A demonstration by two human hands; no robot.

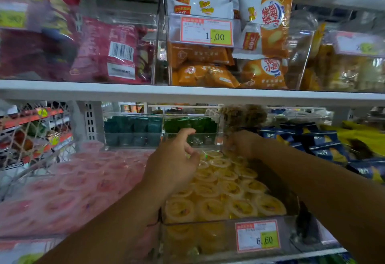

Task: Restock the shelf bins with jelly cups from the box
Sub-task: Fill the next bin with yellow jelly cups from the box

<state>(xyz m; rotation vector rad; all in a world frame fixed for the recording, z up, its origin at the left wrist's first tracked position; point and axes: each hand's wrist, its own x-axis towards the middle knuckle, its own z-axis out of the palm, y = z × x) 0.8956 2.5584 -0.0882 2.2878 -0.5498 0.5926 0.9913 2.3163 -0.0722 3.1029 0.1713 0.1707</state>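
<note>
Orange snack packets point(208, 71) crowd the upper shelf point(125, 89), red packets point(112, 51) just left of them. A price tag point(206, 31) reading 1.00 hangs in front. Blue packets point(325, 140) lie lower right.

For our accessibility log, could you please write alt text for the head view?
Two hands reach over a clear bin of yellow jelly cups: the left hand hovers with fingers loosely curled, the right hand is blurred at the bin's back. Pink jelly cups lie to the left; snack packets sit on the shelf above.
</note>
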